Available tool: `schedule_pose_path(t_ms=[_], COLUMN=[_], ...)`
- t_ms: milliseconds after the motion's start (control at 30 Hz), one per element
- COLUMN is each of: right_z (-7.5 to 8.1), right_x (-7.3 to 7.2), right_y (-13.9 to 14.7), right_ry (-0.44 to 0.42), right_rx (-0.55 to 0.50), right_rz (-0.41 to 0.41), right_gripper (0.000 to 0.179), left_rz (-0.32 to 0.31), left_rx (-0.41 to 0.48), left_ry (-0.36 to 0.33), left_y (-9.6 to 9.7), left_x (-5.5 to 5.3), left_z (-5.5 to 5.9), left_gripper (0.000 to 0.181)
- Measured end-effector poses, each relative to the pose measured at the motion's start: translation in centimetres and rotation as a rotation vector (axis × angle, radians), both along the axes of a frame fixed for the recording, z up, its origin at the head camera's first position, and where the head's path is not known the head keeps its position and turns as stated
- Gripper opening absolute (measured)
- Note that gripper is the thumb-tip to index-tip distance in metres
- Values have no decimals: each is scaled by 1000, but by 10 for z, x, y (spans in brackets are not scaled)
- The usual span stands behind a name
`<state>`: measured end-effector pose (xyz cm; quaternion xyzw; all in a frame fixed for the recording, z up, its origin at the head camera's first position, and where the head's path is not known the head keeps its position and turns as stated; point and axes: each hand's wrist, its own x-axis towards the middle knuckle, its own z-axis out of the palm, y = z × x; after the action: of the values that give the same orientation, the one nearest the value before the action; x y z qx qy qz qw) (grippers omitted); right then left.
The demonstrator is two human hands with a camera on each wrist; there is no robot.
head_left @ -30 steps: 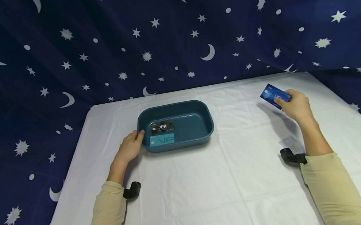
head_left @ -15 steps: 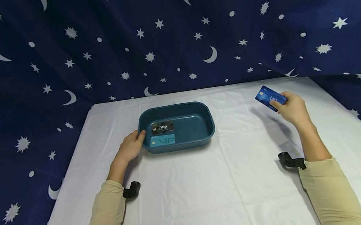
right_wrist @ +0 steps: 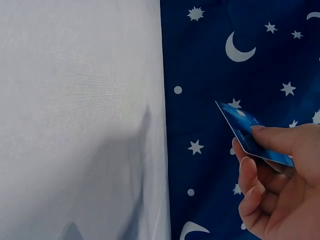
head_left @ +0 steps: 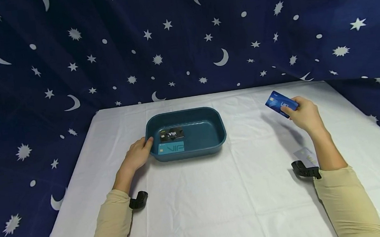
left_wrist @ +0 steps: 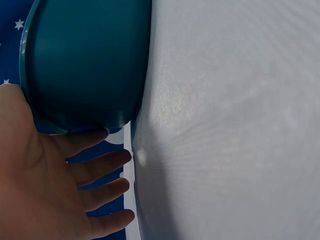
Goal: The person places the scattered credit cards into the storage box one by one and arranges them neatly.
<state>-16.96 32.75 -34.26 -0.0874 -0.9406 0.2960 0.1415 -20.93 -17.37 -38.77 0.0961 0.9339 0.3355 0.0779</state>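
In the head view my right hand [head_left: 304,115] holds a blue VIP card [head_left: 280,104] up over the right side of the table. Thumb on top and fingers beneath pinch that card [right_wrist: 255,132] in the right wrist view. My left hand [head_left: 137,155] is at the left end of a teal plastic bin [head_left: 198,152], its thumb over the rim. The left wrist view shows the other fingers [left_wrist: 100,167] fairly straight, spread along the outside of the bin's end. Inside the bin lie a black Vip card [head_left: 171,134] and a light-blue VIP card [head_left: 171,148], side by side.
A pale VIP card [head_left: 306,156] lies on the white tablecloth [head_left: 199,206] beside my right wrist, partly hidden by the black wrist camera [head_left: 305,170]. Another wrist camera [head_left: 138,200] is on my left sleeve. A dark-blue star curtain [head_left: 181,38] hangs behind the table.
My right hand has moved a little to the left with the blue card. The head view has shifted slightly. The left hand stays at the bin.
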Motion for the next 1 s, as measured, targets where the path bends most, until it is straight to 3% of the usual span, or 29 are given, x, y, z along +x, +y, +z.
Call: schedule_pose_path(t_ms=[1000], right_z=[13], right_x=[5], right_y=[-16], right_ry=[49], right_rx=[12], right_rz=[28], right_gripper=[40], left_rz=[-10], left_rx=[4], left_ry=[-11], left_y=[1], left_x=[-2], left_z=[0], left_gripper=[59])
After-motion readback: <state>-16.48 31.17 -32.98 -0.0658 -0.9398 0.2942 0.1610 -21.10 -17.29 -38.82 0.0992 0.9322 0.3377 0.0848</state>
